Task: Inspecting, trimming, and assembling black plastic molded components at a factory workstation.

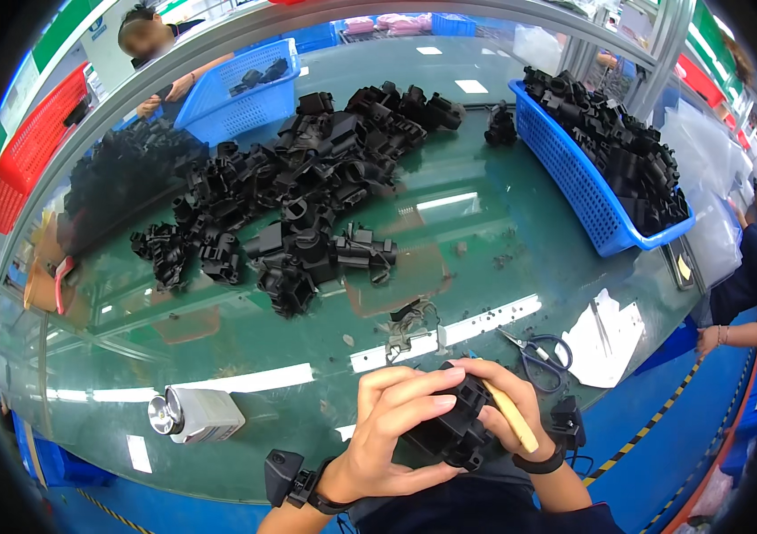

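Observation:
A black moulded plastic part (450, 425), boxy with clips and openings, is held in front of my body near the table's front edge. My left hand (390, 432) is closed around its left side, fingers over the top and thumb below. My right hand (512, 400) is closed against its right side. A slim tool with a yellow handle (510, 415) lies in that hand; its working tip is hidden behind the fingers. Just beyond the hands is a thin tangle of dark scrap (411, 327). Scissors (539, 358) with dark handles rest right of my right hand.
A heap of black parts (307, 178) covers the table's far middle. A blue basket (588, 200) of similar parts stands right; another blue basket (240, 102) stands behind. Tweezers (600, 327) lie on white paper (614, 351). A metal can (209, 414) sits left. People work nearby.

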Action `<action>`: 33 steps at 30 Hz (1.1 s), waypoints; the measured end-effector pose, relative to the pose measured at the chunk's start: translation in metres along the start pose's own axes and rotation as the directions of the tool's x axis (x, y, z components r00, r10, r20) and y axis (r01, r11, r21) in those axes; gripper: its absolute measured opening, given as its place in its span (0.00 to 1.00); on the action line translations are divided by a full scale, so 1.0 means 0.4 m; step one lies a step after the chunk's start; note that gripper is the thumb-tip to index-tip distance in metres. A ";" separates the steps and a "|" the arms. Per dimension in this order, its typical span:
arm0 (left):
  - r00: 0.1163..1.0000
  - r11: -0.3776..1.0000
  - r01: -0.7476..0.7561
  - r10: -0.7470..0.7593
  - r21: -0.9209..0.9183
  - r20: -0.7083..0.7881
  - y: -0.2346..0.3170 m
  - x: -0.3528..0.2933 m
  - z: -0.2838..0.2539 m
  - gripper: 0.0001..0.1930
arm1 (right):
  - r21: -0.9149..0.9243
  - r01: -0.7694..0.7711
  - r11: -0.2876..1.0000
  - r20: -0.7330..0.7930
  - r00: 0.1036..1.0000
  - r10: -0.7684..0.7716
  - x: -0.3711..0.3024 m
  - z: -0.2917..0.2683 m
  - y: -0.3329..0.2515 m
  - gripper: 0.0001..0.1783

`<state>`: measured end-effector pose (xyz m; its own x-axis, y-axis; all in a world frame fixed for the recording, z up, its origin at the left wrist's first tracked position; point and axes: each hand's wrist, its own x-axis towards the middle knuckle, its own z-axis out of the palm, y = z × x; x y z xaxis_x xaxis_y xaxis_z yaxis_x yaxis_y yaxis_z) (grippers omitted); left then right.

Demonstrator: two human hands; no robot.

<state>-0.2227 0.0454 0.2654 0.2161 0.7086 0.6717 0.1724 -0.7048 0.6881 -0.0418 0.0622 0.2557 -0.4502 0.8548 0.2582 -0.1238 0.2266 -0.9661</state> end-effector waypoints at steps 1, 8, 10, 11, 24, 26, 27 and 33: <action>1.000 1.000 0.003 -0.003 -0.001 0.001 0.002 0.000 -0.001 0.36 | 0.020 -0.015 1.000 0.001 1.000 0.015 0.000 0.002 0.001 0.24; 0.999 0.999 0.043 -0.043 -0.015 0.002 -0.001 0.006 -0.001 0.38 | 0.039 -0.074 0.996 0.047 0.996 0.072 -0.024 0.005 0.032 0.23; 0.999 0.998 0.046 -0.046 -0.045 0.001 -0.005 0.011 0.002 0.38 | 0.003 -0.080 0.997 0.098 0.992 0.079 -0.025 -0.001 0.037 0.23; 0.999 0.998 0.049 -0.049 -0.033 0.004 -0.007 0.007 0.000 0.38 | 0.008 -0.082 0.997 0.101 0.992 0.081 -0.025 0.001 0.042 0.23; 0.986 0.986 0.162 -0.160 -0.039 0.051 -0.028 -0.015 0.000 0.45 | -0.211 -0.033 0.977 -0.293 0.956 -0.031 -0.014 -0.051 -0.013 0.24; 0.959 0.924 0.284 -0.268 -0.255 0.096 -0.021 -0.020 0.012 0.44 | -0.362 0.065 0.930 -0.323 0.927 -0.190 -0.014 -0.064 -0.028 0.24; 0.915 0.801 0.403 -0.372 -0.444 0.159 -0.015 -0.018 0.016 0.43 | -0.363 0.068 0.929 -0.329 0.924 -0.196 -0.015 -0.069 -0.039 0.24; 0.806 0.532 0.581 -0.484 -0.616 0.342 -0.016 -0.021 0.019 0.46 | -0.638 0.239 0.732 -0.146 0.896 -0.419 -0.021 -0.059 -0.079 0.28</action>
<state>-0.2184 0.0440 0.2532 0.4194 0.9005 0.1144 -0.3753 0.0573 0.9251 -0.0131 0.0589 0.2841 -0.2220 0.7391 0.6360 0.3656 0.6678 -0.6484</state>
